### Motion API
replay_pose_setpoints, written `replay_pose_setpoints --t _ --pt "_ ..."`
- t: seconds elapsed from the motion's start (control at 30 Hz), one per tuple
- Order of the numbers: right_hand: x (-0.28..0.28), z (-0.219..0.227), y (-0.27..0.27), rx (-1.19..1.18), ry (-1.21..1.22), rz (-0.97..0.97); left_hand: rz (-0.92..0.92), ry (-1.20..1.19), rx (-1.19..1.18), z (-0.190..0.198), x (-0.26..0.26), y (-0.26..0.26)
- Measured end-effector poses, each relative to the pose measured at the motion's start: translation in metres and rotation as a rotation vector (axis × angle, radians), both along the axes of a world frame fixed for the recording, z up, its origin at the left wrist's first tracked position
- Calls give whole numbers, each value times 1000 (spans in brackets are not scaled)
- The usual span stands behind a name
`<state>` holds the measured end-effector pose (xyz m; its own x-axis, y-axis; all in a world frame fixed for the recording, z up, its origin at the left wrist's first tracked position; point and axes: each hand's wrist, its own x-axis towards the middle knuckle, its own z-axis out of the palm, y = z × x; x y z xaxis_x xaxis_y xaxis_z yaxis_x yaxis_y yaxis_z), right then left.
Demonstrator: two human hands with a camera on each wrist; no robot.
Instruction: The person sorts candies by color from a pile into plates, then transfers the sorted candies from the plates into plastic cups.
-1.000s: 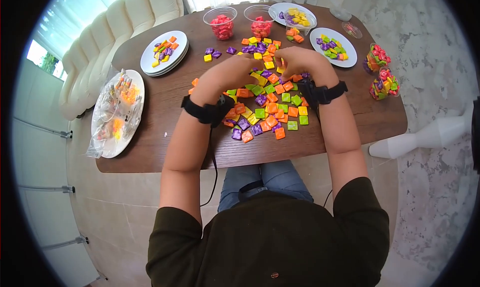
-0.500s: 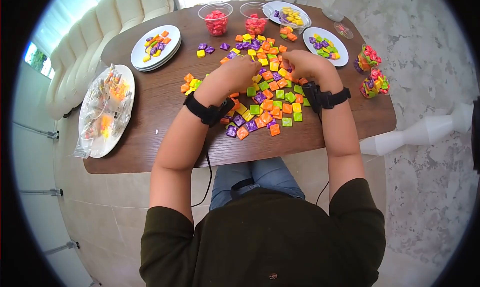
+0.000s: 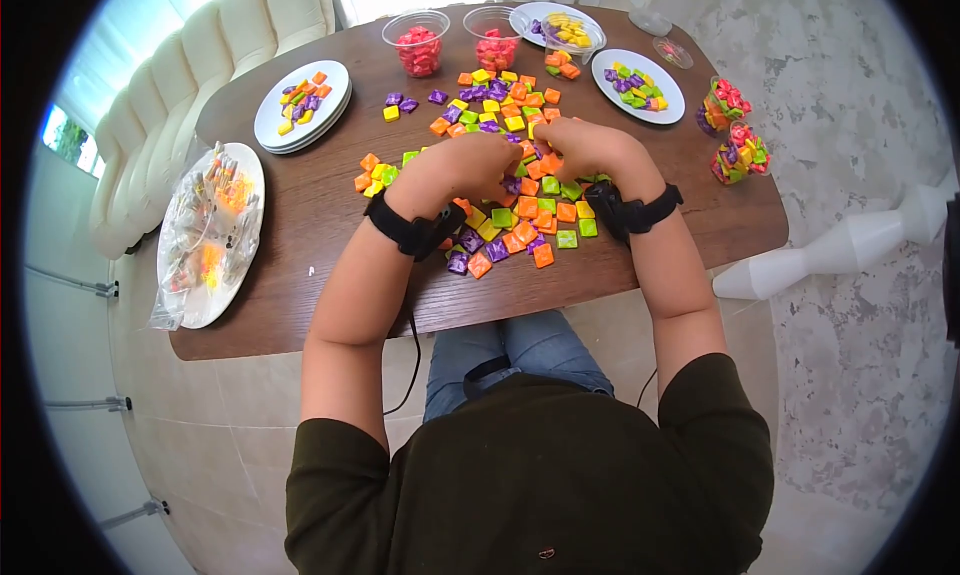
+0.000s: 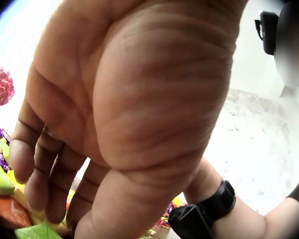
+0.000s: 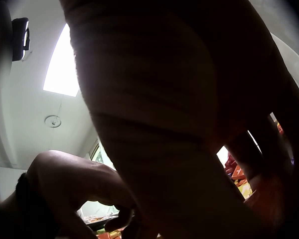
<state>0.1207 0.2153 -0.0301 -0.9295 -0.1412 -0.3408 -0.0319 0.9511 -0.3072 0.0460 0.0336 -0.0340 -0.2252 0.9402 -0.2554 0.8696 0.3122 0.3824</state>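
Square candies (image 3: 525, 232) in orange, green, yellow and purple wrappers lie in a loose pile mid-table. My left hand (image 3: 470, 163) reaches into the pile from the left, its fingers pointing down, spread slightly apart. In the left wrist view those fingers (image 4: 57, 186) hang beside yellow and green candies (image 4: 37, 231), the thumb apart from them. Facing it from the right, my right hand (image 3: 590, 150) has its fingers bent down over the candies. The right wrist view shows that hand dark, with gaps between its fingers (image 5: 249, 154); its fingertips are hidden.
Clear cups of pink candies (image 3: 418, 52) stand at the back. White plates (image 3: 335, 100) with candies sit left and right. An oval platter (image 3: 225, 300) holds bagged items at far left. Filled cups (image 3: 740, 160) stand near the table's right edge.
Both hands stay over the pile, shifting a little among the candies. The left hand has moved slightly nearer me; some candies behind it have come into view. The head view has shifted slightly.
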Motion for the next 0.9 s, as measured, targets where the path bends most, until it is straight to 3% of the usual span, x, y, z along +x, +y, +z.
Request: replay_pose_setpoints --t 0.1,0.27,0.37,0.57,0.7,0.8,0.9 --pt "4 3 -7 -23 40 17 45 94 192 13 -4 -4" --pt "-6 -20 1 -58 142 98 48 265 135 -10 -22 24" --pt "-11 -25 5 -82 113 97 22 260 212 -21 -22 36" --pt "-6 -13 -9 -66 88 50 33 165 125 -23 -25 44" --pt "-12 -32 -4 -145 237 123 5 128 65 -18 -32 32" --pt "-10 -37 -2 -163 294 154 170 109 278 -15 -40 15" --pt "-7 -29 -6 -144 265 179 396 -289 358 -5 -46 0"
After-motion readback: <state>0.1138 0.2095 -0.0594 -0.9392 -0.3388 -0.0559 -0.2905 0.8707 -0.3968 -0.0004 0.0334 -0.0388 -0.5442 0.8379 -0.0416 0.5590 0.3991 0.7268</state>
